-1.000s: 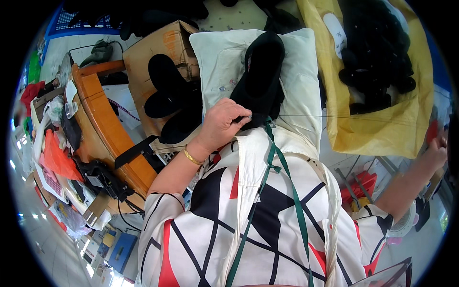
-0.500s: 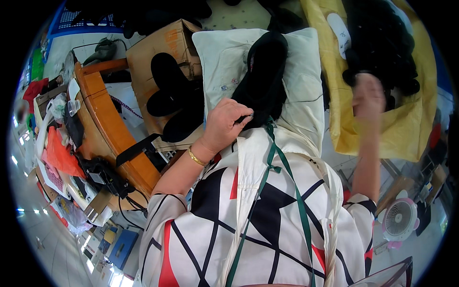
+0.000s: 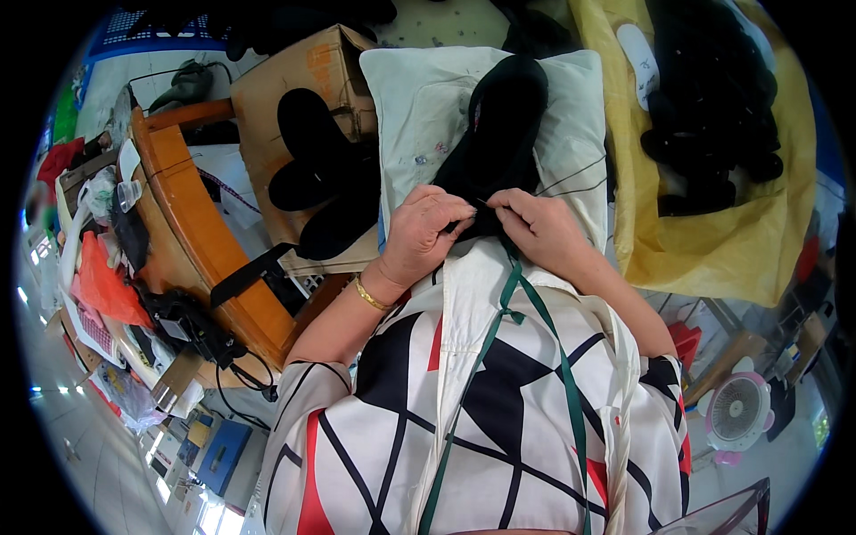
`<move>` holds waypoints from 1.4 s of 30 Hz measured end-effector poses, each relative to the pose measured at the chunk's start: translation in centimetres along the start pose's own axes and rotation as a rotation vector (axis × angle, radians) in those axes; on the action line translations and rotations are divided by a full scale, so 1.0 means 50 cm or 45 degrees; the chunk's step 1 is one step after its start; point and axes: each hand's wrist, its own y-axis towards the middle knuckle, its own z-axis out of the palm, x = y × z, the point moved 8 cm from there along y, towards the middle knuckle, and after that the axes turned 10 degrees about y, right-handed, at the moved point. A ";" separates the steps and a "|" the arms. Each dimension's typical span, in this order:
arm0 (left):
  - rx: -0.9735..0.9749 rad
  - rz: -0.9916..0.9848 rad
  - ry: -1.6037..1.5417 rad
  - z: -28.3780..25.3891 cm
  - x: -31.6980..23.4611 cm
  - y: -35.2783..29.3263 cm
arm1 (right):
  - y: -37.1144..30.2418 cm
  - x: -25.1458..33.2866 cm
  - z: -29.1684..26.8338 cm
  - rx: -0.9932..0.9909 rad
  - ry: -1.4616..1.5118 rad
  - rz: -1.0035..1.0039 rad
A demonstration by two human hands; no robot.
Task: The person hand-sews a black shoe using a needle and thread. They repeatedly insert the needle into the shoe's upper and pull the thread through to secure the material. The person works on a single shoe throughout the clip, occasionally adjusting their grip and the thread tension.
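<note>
A black fabric shoe lies on a white cloth-covered cushion in front of me, its toe pointing away. My left hand is closed, thumb and forefinger pinching the shoe's near end. Close beside it my right hand also pinches at that end, the two sets of fingertips a little apart. What sits between the right fingertips is too small to make out. Thin dark thread stretches over the cushion above my right hand. The shoe's near edge is partly covered by my fingers.
To the left stand a cardboard box with black shoe-like pieces and a wooden frame. At right, a yellow bag carries more black pieces. A white fan is at lower right.
My right hand, blurred beside the yellow bag before, has come left and in to the shoe's near end. My left hand keeps its pinch there.
</note>
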 end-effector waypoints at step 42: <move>-0.034 -0.176 -0.089 0.007 0.024 -0.018 | 0.026 -0.046 0.051 -0.004 -0.130 0.031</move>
